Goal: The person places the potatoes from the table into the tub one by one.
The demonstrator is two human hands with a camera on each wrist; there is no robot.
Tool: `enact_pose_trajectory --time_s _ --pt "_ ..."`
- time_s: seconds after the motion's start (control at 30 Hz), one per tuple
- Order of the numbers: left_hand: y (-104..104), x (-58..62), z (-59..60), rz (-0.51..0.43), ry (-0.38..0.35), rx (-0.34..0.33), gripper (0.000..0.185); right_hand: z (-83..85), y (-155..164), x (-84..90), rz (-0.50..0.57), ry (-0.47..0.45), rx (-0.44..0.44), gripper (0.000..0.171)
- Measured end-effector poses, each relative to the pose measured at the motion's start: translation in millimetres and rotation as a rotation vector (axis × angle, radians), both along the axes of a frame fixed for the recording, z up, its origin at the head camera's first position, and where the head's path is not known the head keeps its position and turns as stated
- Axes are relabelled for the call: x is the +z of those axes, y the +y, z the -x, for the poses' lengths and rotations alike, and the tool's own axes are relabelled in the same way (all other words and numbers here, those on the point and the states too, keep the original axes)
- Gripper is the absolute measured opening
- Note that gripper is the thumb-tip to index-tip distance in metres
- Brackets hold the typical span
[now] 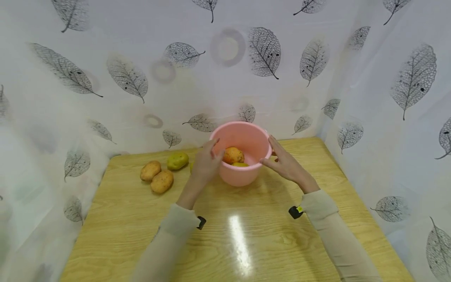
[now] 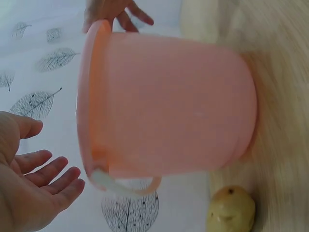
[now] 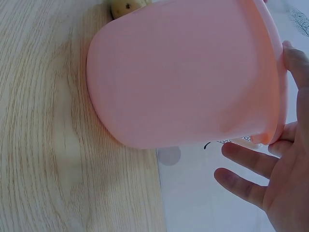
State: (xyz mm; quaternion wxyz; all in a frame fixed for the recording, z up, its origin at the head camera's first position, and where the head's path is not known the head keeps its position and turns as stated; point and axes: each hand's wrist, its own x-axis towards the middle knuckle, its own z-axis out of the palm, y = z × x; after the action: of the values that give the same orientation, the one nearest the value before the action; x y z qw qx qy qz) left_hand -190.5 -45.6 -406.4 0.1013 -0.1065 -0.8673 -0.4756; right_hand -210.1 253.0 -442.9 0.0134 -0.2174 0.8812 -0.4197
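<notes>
A pink plastic bucket (image 1: 239,178), potatoes (image 1: 234,154) inside, stands on the table (image 1: 271,250). The right hand (image 1: 289,167), fingers splayed, touches its rim (image 1: 238,123); the left hand (image 1: 205,165), relaxed, holds nothing beside it. Apparently stiff and light, it suits a two-sided rim hold.
</notes>
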Motion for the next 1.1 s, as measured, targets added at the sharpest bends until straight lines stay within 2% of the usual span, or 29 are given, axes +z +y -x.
enact_pose_trajectory --time_s 0.13,0.2,0.33,0.6,0.87,1.1 --pt "-22.2 1.7 -3.1 -0.013 0.023 0.031 0.049 -0.1 -0.9 1.1 -0.004 0.001 0.004 0.092" --pt "-32.5 1.6 -5.0 -0.016 0.006 0.043 0.050 -0.2 -0.7 0.7 -0.006 0.005 0.002 0.092" --pt "-52.9 1.8 -9.2 -0.030 -0.018 0.049 0.052 0.1 -0.7 0.1 -0.007 0.011 0.007 0.091" --pt "-92.1 4.6 -18.0 -0.023 -0.011 0.062 0.053 -0.2 -1.3 0.0 -0.001 0.009 0.013 0.090" --pt "-127.7 -1.1 -24.7 0.013 0.015 0.123 0.051 0.6 -0.3 -2.2 0.001 0.009 0.011 0.088" --pt "-156.2 -10.7 -31.1 0.022 0.088 0.184 0.049 0.6 -1.1 -1.8 -0.007 0.007 0.017 0.089"
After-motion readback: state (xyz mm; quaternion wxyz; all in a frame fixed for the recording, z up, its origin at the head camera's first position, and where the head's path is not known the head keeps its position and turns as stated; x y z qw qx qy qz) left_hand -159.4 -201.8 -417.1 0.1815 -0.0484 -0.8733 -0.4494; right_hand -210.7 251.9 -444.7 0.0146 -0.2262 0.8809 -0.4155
